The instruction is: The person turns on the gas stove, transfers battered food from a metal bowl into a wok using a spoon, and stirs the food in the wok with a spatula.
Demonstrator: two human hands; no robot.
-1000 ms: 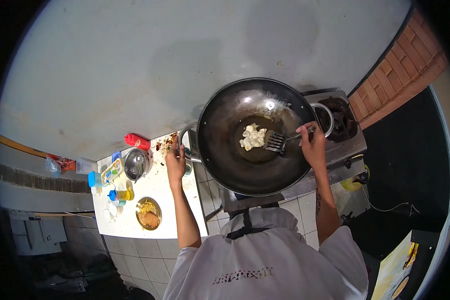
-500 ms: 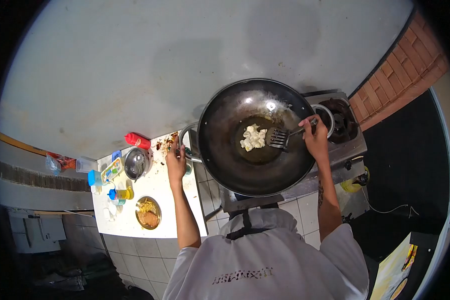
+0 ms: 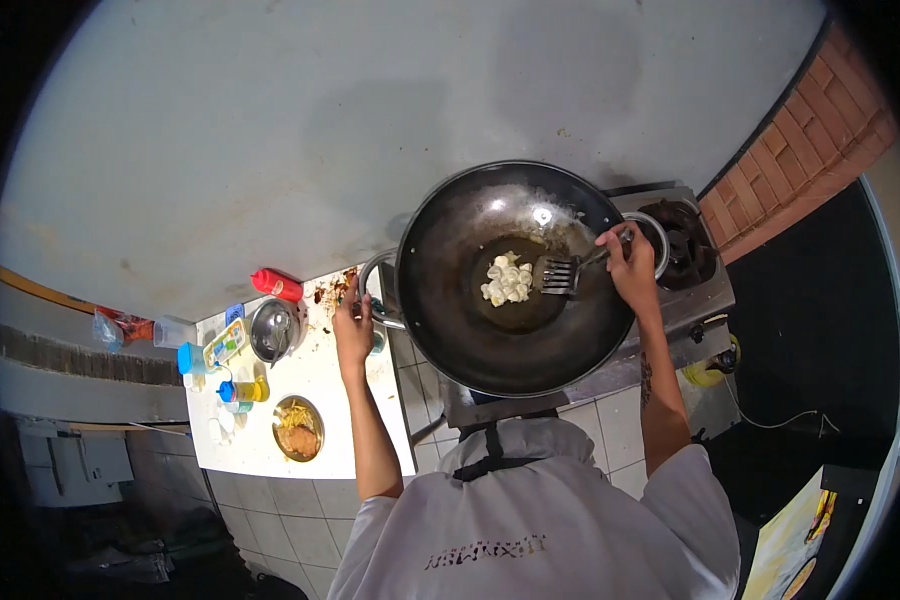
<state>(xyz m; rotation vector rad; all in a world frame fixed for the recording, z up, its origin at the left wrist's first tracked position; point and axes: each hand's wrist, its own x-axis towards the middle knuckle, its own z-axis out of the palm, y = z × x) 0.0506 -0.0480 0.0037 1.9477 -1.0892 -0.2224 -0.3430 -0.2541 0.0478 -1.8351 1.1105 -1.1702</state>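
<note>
A large dark wok (image 3: pixel 470 350) sits over the stove, with a loop handle on each side. At its left loop handle (image 3: pixel 368 268) is my left hand (image 3: pixel 351 335), its thumb and fingers closed around the metal. My right hand (image 3: pixel 630 272), above the right rim, grips a slotted spatula (image 3: pixel 560 276) by its handle. The spatula's dark head is low in the wok, just right of a pale, lumpy clump of food (image 3: pixel 507 280). A little shiny oil or liquid surrounds the clump on the wok's bottom.
On the white table (image 3: pixel 340 440) at left are a red bottle (image 3: pixel 277 284), a metal bowl (image 3: pixel 269 345), a yellow bottle with a blue cap (image 3: pixel 250 390) and a metal plate of food (image 3: pixel 315 405). Another burner (image 3: pixel 682 240) lies right of the wok. Walls stand behind.
The spatula head has shifted slightly up and right, away from the clump, and has turned a little. My left hand stays at the wok handle.
</note>
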